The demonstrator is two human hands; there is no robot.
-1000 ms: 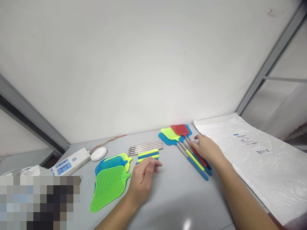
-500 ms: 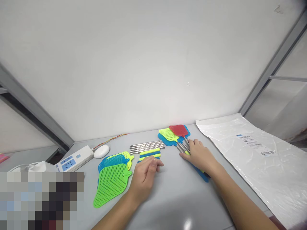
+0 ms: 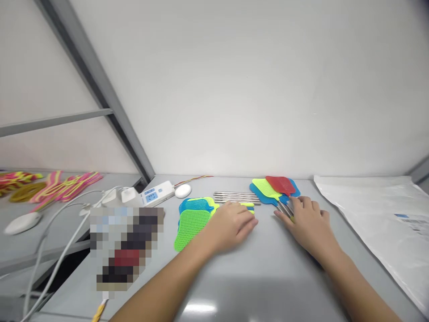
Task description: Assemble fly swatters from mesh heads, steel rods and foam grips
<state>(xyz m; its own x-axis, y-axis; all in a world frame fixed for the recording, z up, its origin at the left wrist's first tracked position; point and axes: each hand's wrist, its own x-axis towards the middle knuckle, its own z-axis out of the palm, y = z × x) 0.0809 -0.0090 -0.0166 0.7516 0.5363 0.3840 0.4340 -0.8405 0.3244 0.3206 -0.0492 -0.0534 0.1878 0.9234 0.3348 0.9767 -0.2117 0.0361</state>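
Observation:
My right hand (image 3: 310, 226) rests over the metal shafts (image 3: 284, 208) of a pile of fly swatters, its thumb spread away from the fingers. Their heads fan out beyond my fingertips: a red one (image 3: 280, 184), a yellow-green one (image 3: 266, 188) and blue ones underneath. Most of the grips lie hidden beneath my palm. My left hand (image 3: 231, 226) hovers palm down with loosely bent fingers, nothing visible in them. Past it, yellow and blue handle tubes (image 3: 248, 205) are partly covered. Thin metal rods (image 3: 236, 197) lie behind. Loose green (image 3: 192, 226) and blue (image 3: 194, 205) swatter heads overlap beside my left forearm.
A white power strip (image 3: 159, 193) and a round white disc (image 3: 182, 191) sit at the left. Cables (image 3: 63, 250) hang beyond the table's left edge. A white plastic mailer (image 3: 368, 201) covers the right side. Pink and yellow cords (image 3: 72, 185) lie on the neighbouring table.
The view has swung left, bringing the neighbouring table and cables into sight. My left hand has moved over the handle tubes and uncurled somewhat. My right hand stays on the swatter pile.

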